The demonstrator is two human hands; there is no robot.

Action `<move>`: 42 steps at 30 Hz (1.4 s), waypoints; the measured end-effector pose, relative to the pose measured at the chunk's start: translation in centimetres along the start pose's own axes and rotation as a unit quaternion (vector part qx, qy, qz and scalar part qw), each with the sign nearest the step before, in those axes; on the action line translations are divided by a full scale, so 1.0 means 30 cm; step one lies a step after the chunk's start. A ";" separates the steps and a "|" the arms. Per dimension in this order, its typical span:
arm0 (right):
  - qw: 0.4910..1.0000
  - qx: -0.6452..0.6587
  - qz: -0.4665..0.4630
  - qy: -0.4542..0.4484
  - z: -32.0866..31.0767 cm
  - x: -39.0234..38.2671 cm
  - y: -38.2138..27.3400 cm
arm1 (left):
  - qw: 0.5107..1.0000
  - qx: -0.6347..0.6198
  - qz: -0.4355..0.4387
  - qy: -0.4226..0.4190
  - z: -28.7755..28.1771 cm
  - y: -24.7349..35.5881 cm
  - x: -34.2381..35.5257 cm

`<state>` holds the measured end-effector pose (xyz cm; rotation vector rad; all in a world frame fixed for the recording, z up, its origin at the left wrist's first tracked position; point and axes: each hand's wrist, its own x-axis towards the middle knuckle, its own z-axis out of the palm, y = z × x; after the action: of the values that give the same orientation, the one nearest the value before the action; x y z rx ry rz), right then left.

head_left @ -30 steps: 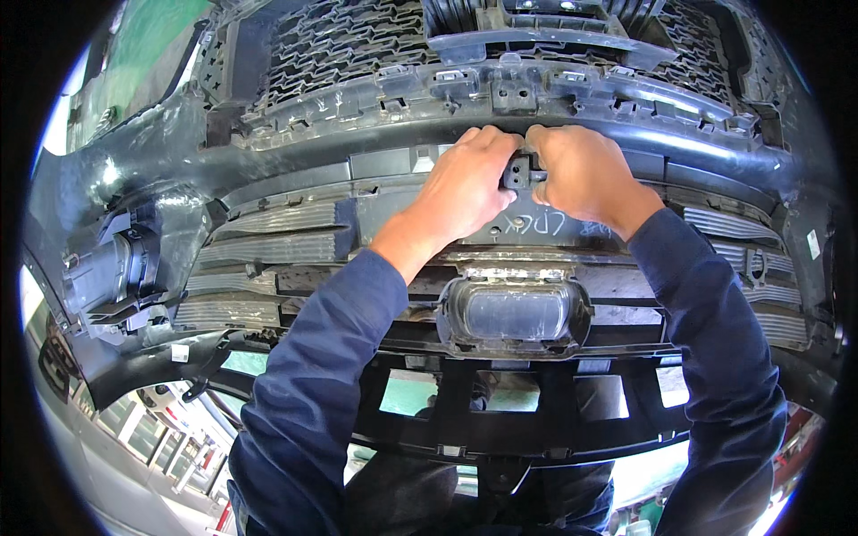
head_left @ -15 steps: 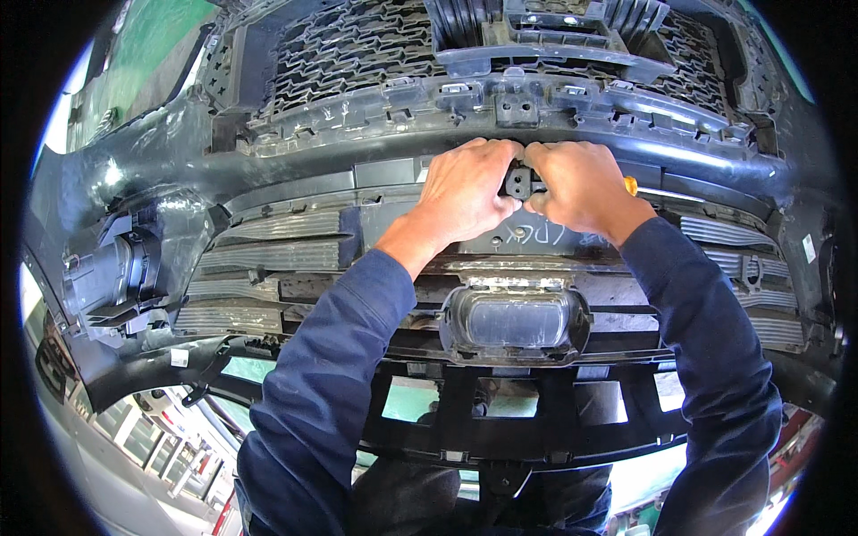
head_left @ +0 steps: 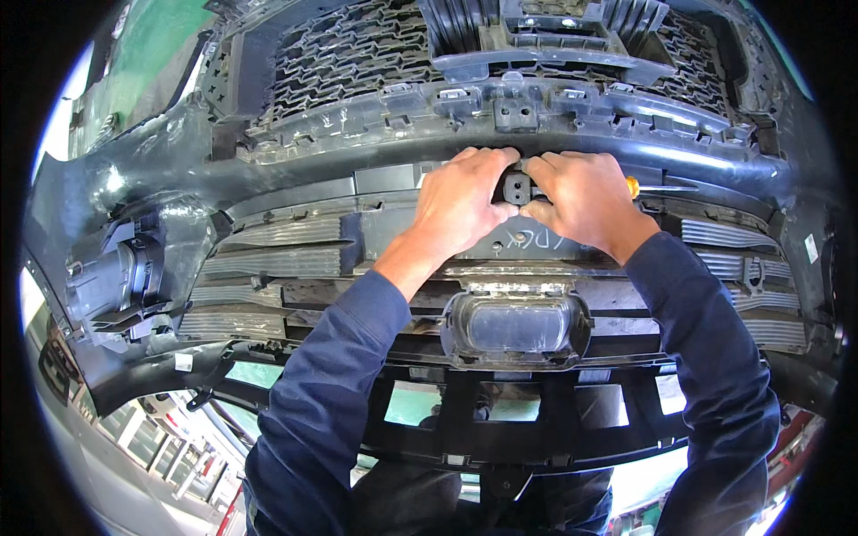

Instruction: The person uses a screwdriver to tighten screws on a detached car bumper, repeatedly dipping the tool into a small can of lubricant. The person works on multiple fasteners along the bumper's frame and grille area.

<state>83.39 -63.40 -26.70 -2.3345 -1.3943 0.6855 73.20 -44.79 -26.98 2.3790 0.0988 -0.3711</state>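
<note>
Green floor (head_left: 161, 49), upper left of frame; a large black bumper (head_left: 295, 171) fills most of the view. Small black block (head_left: 517, 189) sits just above centre, between my hands. Left hand (head_left: 459, 195) and right hand (head_left: 581, 196): fingers part-curled, thumbs near its lower edge; cannot tell whether either grips it. Orange-handled tool (head_left: 634, 188) protrudes from behind my right hand, shaft pointing right.

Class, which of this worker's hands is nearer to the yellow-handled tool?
Right. The right hand is just left of the yellow-handled tool; contact is unclear. The left hand is farther left, beyond the right one.
</note>
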 end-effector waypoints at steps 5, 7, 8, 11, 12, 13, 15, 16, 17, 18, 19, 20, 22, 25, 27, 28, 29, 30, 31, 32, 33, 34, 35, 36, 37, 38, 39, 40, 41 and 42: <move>0.997 -0.029 -0.024 -0.061 -0.048 0.029 -0.005 | 0.999 -0.002 -0.015 -0.029 -0.078 -0.011 0.008; 0.996 -0.065 -0.050 -0.045 -0.100 0.041 -0.037 | 0.999 0.025 0.035 -0.015 -0.098 -0.006 -0.006; 0.995 -0.075 -0.037 -0.060 -0.128 0.032 -0.058 | 0.999 0.018 0.031 -0.015 -0.096 -0.007 -0.012; 0.985 -0.036 -0.097 0.137 -0.287 -0.043 -0.124 | 0.998 0.030 0.046 -0.009 -0.085 -0.010 -0.053; 0.982 -0.023 -0.096 0.164 -0.355 -0.080 -0.134 | 0.997 0.043 0.060 -0.001 -0.083 -0.015 -0.064; 0.983 -0.005 -0.076 0.169 -0.422 -0.119 -0.137 | 0.996 0.058 0.067 0.004 -0.078 -0.019 -0.074; 0.968 0.081 -0.046 0.231 -0.516 -0.187 -0.130 | 0.994 0.065 0.087 0.024 -0.069 -0.019 -0.097; 0.960 0.111 -0.017 0.256 -0.544 -0.229 -0.132 | 0.993 0.069 0.087 0.035 -0.066 -0.019 -0.104; 0.952 0.148 0.068 0.259 -0.566 -0.261 -0.129 | 0.993 0.070 0.086 0.042 -0.064 -0.018 -0.111; 0.947 0.125 0.044 0.291 -0.563 -0.267 -0.118 | 0.992 0.080 0.083 0.042 -0.064 -0.021 -0.118; 0.948 0.116 0.066 0.290 -0.574 -0.284 -0.114 | 0.992 0.086 0.081 0.038 -0.064 -0.022 -0.122; 0.949 0.091 0.092 0.289 -0.582 -0.300 -0.115 | 0.992 0.092 0.078 0.034 -0.063 -0.023 -0.129; 0.951 -0.005 0.098 0.294 -0.606 -0.319 -0.118 | 0.992 0.086 0.070 0.052 -0.063 -0.024 -0.140; 0.974 -0.042 0.203 0.094 -0.723 -0.379 -0.138 | 0.992 0.101 0.055 0.048 -0.073 -0.022 -0.146; 0.966 -0.066 0.250 -0.010 -0.759 -0.433 -0.174 | 0.992 0.117 0.044 0.028 -0.082 -0.010 -0.164; 0.961 -0.075 0.255 -0.069 -0.777 -0.451 -0.187 | 0.991 0.126 0.039 0.023 -0.088 -0.003 -0.169; 0.946 -0.097 0.282 -0.130 -0.788 -0.470 -0.205 | 0.989 0.134 0.044 0.034 -0.096 0.001 -0.180; 0.948 -0.171 0.223 -0.148 -0.784 -0.490 -0.230 | 0.990 0.123 0.042 0.052 -0.096 0.009 -0.194; 0.934 -0.254 0.184 -0.173 -0.774 -0.507 -0.260 | 0.992 0.109 0.035 0.060 -0.098 0.012 -0.214; 0.915 -0.279 0.212 -0.201 -0.771 -0.517 -0.289 | 0.990 0.114 0.038 0.081 -0.093 0.017 -0.224; 0.939 -0.230 0.213 -0.142 -0.779 -0.538 -0.331 | 0.990 0.119 0.020 0.069 -0.088 0.016 -0.233; 0.953 -0.179 0.227 -0.093 -0.790 -0.567 -0.387 | 0.987 0.119 0.041 0.099 -0.085 0.010 -0.231; 0.956 -0.136 0.254 -0.052 -0.792 -0.591 -0.446 | 0.986 0.118 0.047 0.104 -0.080 0.002 -0.232; 0.972 -0.083 0.214 -0.041 -0.781 -0.602 -0.500 | 0.986 0.115 0.055 0.104 -0.077 -0.009 -0.229; 0.981 -0.041 0.188 -0.034 -0.765 -0.607 -0.551 | 0.987 0.104 0.061 0.101 -0.077 -0.023 -0.226; 0.983 -0.019 0.178 -0.039 -0.726 -0.600 -0.596 | 0.989 0.092 0.069 0.094 -0.081 -0.039 -0.224; 0.985 0.002 0.167 -0.033 -0.683 -0.588 -0.641 | 0.990 0.082 0.074 0.088 -0.085 -0.053 -0.223; 0.987 -0.023 0.156 -0.030 -0.642 -0.569 -0.674 | 0.990 0.074 0.082 0.090 -0.089 -0.063 -0.223; 0.988 -0.036 0.147 -0.029 -0.602 -0.547 -0.703 | 0.990 0.068 0.086 0.093 -0.095 -0.070 -0.227; 0.987 -0.059 0.150 -0.021 -0.564 -0.524 -0.730 | 0.990 0.064 0.087 0.091 -0.103 -0.077 -0.232</move>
<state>70.68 -67.85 2.12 -2.6710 -1.1366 0.7568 66.88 -40.76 -24.28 2.5217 -0.0511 -0.0796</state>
